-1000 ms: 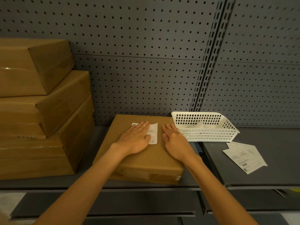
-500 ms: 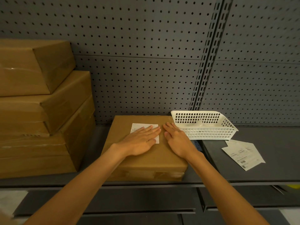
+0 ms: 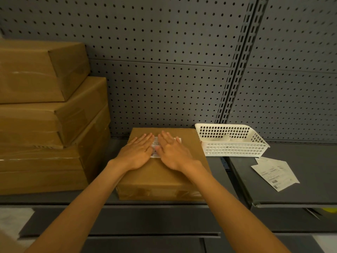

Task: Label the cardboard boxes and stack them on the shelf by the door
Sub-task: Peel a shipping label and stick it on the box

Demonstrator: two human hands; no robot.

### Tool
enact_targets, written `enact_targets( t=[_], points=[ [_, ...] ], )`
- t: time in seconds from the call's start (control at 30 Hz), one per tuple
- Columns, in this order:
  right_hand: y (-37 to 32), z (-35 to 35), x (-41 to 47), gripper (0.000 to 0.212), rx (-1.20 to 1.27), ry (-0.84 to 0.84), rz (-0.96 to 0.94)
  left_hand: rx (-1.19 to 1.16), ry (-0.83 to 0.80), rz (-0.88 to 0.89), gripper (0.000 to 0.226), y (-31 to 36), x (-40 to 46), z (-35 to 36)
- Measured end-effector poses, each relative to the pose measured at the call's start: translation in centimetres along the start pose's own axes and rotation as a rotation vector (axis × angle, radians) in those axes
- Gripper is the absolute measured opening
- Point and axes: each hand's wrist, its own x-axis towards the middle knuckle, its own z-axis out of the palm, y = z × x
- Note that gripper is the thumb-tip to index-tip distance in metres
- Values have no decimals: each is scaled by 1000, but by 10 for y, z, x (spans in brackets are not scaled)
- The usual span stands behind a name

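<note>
- Pressing both hands flat, you smooth a white label (image 3: 166,147) onto the cardboard box (image 3: 160,178): left hand (image 3: 135,155) and right hand (image 3: 173,155) lie side by side, fingers straight, gripping nothing.
- The box sits on the dark shelf (image 3: 209,201), just right of three stacked boxes (image 3: 45,125).
- Labelling looks nearly done; next you likely lift this box onto the stack.
- A white basket (image 3: 231,143) and spare labels (image 3: 275,174) lie to the right, before the grey pegboard (image 3: 164,70).

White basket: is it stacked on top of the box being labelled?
No, the white basket sits on the shelf to the right of the box, whose top holds only the label and both hands.
</note>
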Motion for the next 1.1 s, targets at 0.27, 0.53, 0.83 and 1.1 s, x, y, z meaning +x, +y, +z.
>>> enact_targets(
  t=[0.27, 0.53, 0.83, 1.1],
  points=[
    [15, 0, 2, 59, -38, -131, -44, -26, -12, 1, 52, 0, -2, -2],
    [50, -7, -10, 65, -50, -106, 40, -31, -10, 7, 53, -3, -2, -2],
    [51, -3, -16, 61, -34, -57, 58, -73, 18, -18, 52, 2, 7, -15],
    [52, -1, -14, 61, -44, -42, 71, 40, -79, 113, 54, 3, 13, -7]
  ],
)
